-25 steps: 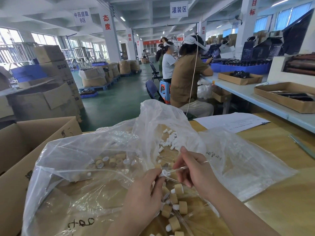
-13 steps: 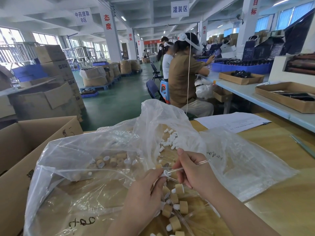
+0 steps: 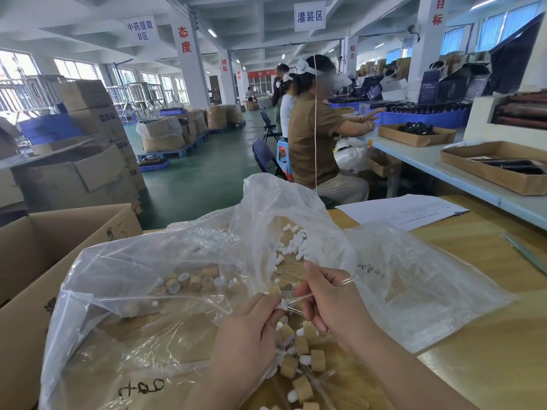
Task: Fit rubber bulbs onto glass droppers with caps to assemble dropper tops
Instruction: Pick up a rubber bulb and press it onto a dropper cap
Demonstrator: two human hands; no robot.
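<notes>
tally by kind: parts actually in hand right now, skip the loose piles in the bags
white rubber bulb, pinched in the left hand: 1
glass dropper tube, held in the right hand: 1
total: 2

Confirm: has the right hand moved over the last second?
Yes, slightly: the right hand edged left toward the left hand, judged against the loose rubber bulbs behind it.
</notes>
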